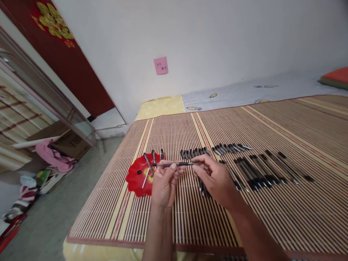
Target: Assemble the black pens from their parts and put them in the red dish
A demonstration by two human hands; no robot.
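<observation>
Both hands hold one thin black pen level above a striped bamboo mat. My left hand pinches the pen near its left half, fingers closed. My right hand pinches its right end, fingers closed. Just left of my left hand lies a red scalloped plate with a few pens and small pen parts on it. Several black pens lie in rows on the mat to the right of my hands.
The mat covers a bed with a yellow and white patterned sheet against a white wall bearing a pink note. A red cushion lies far right. On the left floor are cardboard boxes, cloths and a glass door.
</observation>
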